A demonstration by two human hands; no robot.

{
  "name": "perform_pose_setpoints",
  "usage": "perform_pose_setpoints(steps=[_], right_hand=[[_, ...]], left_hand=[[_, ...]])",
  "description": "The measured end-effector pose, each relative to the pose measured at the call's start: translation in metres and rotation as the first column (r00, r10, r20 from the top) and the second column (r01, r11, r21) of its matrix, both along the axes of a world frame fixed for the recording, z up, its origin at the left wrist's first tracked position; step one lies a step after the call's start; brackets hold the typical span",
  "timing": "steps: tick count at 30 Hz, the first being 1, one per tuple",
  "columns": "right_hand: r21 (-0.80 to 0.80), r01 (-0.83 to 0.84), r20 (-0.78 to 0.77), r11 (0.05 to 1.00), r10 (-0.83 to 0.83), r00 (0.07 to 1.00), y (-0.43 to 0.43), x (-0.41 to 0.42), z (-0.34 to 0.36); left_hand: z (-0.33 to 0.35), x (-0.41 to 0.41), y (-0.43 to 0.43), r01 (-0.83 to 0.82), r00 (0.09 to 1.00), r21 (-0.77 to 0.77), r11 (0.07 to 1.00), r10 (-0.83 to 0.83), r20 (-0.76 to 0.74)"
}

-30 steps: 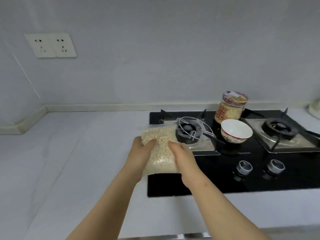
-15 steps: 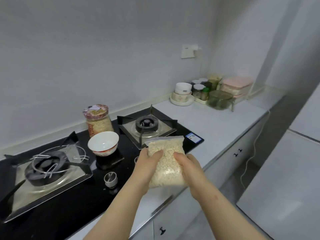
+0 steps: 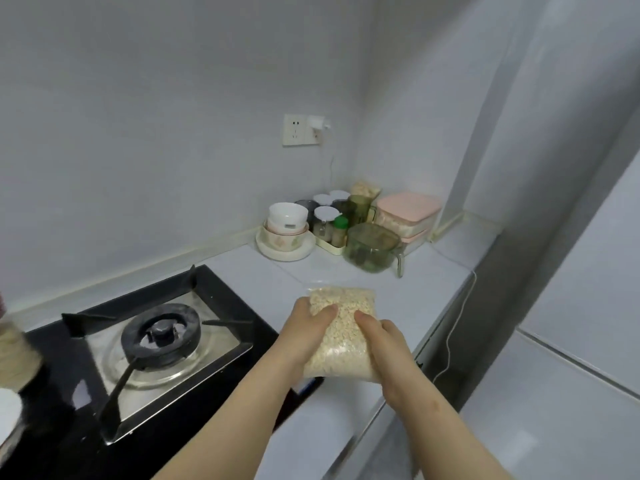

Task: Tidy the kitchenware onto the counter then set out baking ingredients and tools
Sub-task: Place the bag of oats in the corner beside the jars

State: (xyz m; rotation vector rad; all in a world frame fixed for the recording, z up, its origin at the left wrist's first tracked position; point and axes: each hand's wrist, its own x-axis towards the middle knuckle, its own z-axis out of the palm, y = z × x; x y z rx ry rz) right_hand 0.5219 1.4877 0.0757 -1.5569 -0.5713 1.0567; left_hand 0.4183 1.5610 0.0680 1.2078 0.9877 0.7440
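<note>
Swung rightward past the stove (image 3: 159, 341) since a moment ago, the bag of grains (image 3: 341, 341) hangs above the counter (image 3: 426, 271), gripped between left hand (image 3: 304, 329) and right hand (image 3: 389, 346), fingers (image 3: 363, 320) curled round its sides.

domestic kitchen, corner view. a black glass gas hob (image 3: 235, 306) with a ringed burner (image 3: 161, 332) is set into a white surface (image 3: 311, 268) along a plain wall (image 3: 138, 150). stacked bowls (image 3: 287, 220), capped jars (image 3: 325, 218), a glass jug (image 3: 372, 247) and pink-lidded boxes (image 3: 407, 209) crowd the corner beneath a wall socket (image 3: 298, 131) holding a white plug (image 3: 317, 122).
</note>
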Motion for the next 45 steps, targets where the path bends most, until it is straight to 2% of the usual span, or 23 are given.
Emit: perform_pose_setpoints(steps=[5,10,19,24,30,35,40,45], right_hand=[[0.018,0.018,-0.034,1.000,-0.018,0.999,0.052,0.052,0.000],[0.018,-0.038,-0.079,0.999,0.039,0.996,0.114,0.098,-0.009],[0.058,-0.258,-0.074,0.964,0.262,0.962,0.249,0.199,-0.003],[0.113,-0.372,-0.157,0.921,0.386,0.909,0.311,0.244,0.017],[0.124,-0.515,-0.175,0.848,0.529,0.830,0.363,0.255,0.026],[0.198,-0.591,-0.212,0.782,0.623,0.753,0.384,0.258,0.045],[0.221,-0.561,-0.082,0.798,0.588,0.804,0.404,0.279,0.068],[0.299,-0.491,0.076,0.819,0.492,0.867,0.425,0.304,0.080]], left_hand=[[0.002,0.054,0.052,0.001,1.000,0.016,1.000,-0.001,-0.008],[-0.001,0.093,0.101,-0.081,0.997,0.011,0.997,0.081,-0.006],[0.020,0.181,0.193,-0.332,0.937,0.050,0.942,0.323,0.135],[0.042,0.219,0.235,-0.417,0.899,0.057,0.907,0.403,0.171],[0.054,0.214,0.268,-0.384,0.915,0.065,0.921,0.371,0.157],[0.069,0.203,0.297,-0.340,0.937,0.149,0.928,0.321,0.140],[0.091,0.217,0.325,-0.257,0.966,0.254,0.932,0.238,0.104],[0.101,0.244,0.352,-0.263,0.964,0.347,0.900,0.262,0.052]])
